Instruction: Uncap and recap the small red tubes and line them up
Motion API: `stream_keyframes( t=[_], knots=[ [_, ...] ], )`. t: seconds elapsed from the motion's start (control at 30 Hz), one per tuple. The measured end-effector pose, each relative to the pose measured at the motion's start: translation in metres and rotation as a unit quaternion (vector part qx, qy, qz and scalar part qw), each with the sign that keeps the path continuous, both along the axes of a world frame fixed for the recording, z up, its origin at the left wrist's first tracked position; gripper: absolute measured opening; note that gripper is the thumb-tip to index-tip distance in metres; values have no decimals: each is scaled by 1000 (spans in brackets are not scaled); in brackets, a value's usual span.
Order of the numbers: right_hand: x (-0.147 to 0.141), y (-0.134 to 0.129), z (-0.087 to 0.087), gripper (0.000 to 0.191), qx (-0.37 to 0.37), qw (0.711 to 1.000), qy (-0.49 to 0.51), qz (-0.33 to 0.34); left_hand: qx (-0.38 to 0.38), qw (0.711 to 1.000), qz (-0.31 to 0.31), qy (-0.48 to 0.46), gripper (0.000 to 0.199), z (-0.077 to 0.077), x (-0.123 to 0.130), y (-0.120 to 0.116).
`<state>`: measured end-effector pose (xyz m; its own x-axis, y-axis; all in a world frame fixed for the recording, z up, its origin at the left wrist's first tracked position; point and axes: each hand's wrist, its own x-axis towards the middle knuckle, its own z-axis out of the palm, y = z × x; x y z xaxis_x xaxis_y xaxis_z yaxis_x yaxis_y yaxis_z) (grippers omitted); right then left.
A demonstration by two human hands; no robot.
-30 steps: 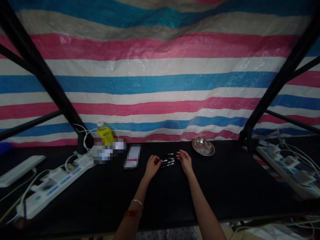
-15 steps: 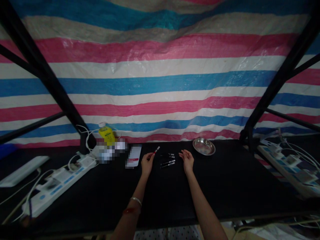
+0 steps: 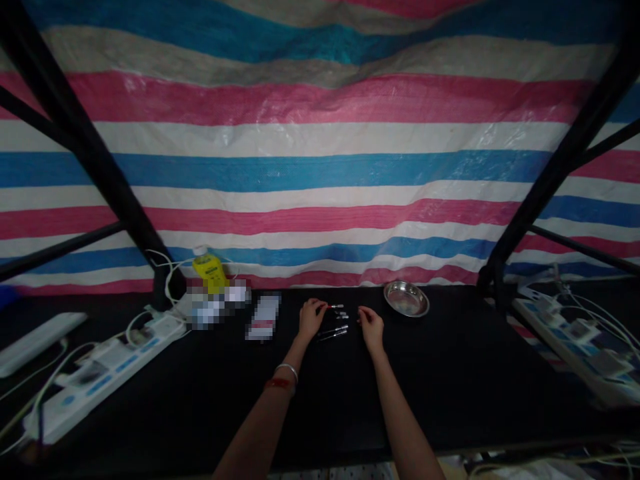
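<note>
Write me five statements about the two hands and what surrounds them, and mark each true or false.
1. The left hand has a thin red stick at its fingertips. True.
2. The right hand rests inside the metal dish. False: the dish lies apart from it, farther back and to its right.
3. Dark sticks with silver ends lie on the black table between the arms. True.
4. The silver bracelet is on the right arm. False: it is on the left arm.
5. The yellow bottle is to the right of both hands. False: it is to their left, near the striped sheet.
</note>
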<state>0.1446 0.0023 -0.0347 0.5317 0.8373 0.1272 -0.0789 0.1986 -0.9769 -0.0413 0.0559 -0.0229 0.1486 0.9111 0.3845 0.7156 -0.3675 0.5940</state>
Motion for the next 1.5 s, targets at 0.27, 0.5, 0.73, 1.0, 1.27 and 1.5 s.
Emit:
stream_keyframes(
  t=[0.27,0.5,0.73,1.0,1.27,1.5],
  knots=[
    [4,-2,-1,12,9,992,-127,12,-6,1000,-13,24,34,12,3,-16],
    [3,-5,-1,23,15,988,-148,51,18,993,-98,63,67,11,1,-34],
    [4,-6,-1,24,7,987,-151,57,21,993,-102,48,58,15,2,-35],
    [4,-6,2,22,3,992,-125,23,32,987,-143,73,54,26,-2,-58],
    [4,-8,1,23,23,992,-119,39,46,984,-149,83,57,25,-2,-59],
    [14,-7,-4,22,4,986,-154,-58,67,983,-143,94,49,26,-3,-61]
  ],
)
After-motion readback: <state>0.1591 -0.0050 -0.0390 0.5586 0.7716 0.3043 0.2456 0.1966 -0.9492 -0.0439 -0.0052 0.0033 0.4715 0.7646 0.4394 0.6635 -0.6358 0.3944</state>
